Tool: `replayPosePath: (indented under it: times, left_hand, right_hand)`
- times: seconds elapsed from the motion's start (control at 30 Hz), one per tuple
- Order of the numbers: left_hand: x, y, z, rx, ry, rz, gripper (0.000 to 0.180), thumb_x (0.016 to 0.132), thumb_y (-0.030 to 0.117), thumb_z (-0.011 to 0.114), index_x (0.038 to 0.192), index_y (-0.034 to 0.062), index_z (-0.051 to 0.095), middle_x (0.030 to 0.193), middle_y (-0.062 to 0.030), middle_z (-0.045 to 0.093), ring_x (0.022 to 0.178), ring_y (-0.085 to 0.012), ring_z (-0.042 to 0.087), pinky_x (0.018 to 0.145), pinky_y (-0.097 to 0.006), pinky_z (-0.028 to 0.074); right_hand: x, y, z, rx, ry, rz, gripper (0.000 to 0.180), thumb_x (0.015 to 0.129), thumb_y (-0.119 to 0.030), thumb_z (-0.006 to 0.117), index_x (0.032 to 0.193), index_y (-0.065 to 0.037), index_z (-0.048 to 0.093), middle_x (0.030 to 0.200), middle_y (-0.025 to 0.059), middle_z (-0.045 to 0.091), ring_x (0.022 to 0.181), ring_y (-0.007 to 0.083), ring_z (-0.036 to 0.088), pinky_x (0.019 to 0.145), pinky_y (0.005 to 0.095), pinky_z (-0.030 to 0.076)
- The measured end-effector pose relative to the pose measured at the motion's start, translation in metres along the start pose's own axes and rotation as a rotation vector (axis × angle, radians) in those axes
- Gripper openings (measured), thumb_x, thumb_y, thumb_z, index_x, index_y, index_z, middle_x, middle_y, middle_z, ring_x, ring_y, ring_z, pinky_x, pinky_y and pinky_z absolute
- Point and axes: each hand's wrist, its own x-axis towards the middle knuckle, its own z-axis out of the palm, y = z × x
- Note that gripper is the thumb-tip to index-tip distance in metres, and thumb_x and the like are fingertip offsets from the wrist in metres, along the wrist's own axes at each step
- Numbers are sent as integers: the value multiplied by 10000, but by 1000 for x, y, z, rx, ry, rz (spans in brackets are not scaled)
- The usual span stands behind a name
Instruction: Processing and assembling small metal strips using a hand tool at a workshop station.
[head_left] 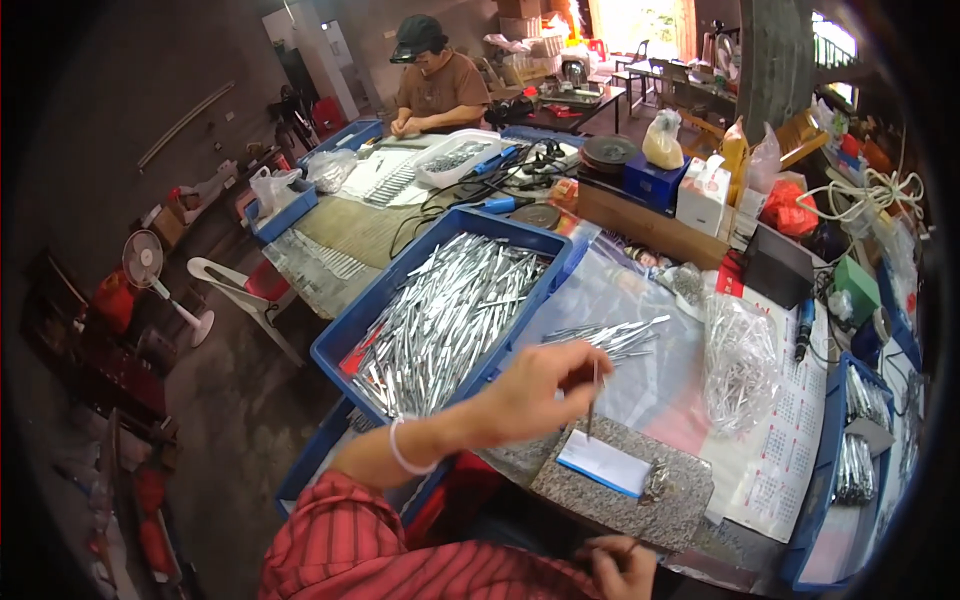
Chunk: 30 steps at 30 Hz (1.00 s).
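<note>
My left hand (545, 395), a white bangle on its wrist, is closed in a pinch on a thin metal rod (591, 415). The rod hangs nearly upright, its lower end by the far edge of a white pad with a blue edge (603, 462). That pad lies on a speckled stone block (655, 510), next to a small clump of shiny bits (655, 480). Near the block's front edge, my right hand (620, 567) is closed with curled fingers; what it holds, if anything, is hidden. Beyond my left hand, slim metal pieces (625, 337) lie on clear plastic sheeting (590, 290).
A blue crate (330, 352) full of slim metal pieces stands left of my arm. At right are a plastic bag of metal pieces (740, 360) and a blue tray (815, 560). Across the table sits a person (440, 85) near a white tub (455, 158) and cables.
</note>
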Motion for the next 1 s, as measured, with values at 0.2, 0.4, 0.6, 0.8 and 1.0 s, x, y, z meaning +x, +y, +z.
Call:
replayPosePath:
  times: [0.2,0.4,0.6,0.8,1.0]
  left_hand:
    - [-91,2,38,-441,-126,-199,185,882,8,615,1066,-2,598,921,-44,639,836,-71,595,714,-217,481]
    - [-122,-14,73,-806,-9,-311,209,925,-10,556,1134,-1,542,939,-7,580,868,-52,568,754,-194,458]
    - [-114,-19,76,-930,65,-408,225,955,43,533,1175,-3,533,1001,-57,635,835,-63,587,756,-195,479]
    - [-103,-26,80,-930,105,-385,321,947,21,557,1261,-17,507,977,-61,627,808,-68,580,734,-195,483]
    - [-100,-32,79,-939,91,-398,303,949,54,581,1239,-18,532,942,-42,630,800,-72,599,722,-199,493]
  right_hand:
    - [13,-8,13,309,49,-13,191,947,-19,524,1131,0,569,959,87,672,587,34,484,519,175,398]
    - [7,1,13,20,-74,-6,175,849,11,668,1021,30,639,847,36,653,748,101,610,674,227,492]
    - [6,12,5,171,-51,195,154,843,-69,652,966,20,627,775,101,669,580,161,628,504,261,493]
    - [21,20,12,164,-46,111,232,859,-82,704,1053,16,621,848,35,675,711,69,613,606,198,481]
    - [30,13,7,337,-91,266,230,899,-109,664,1066,36,601,796,72,678,600,67,568,523,197,442]
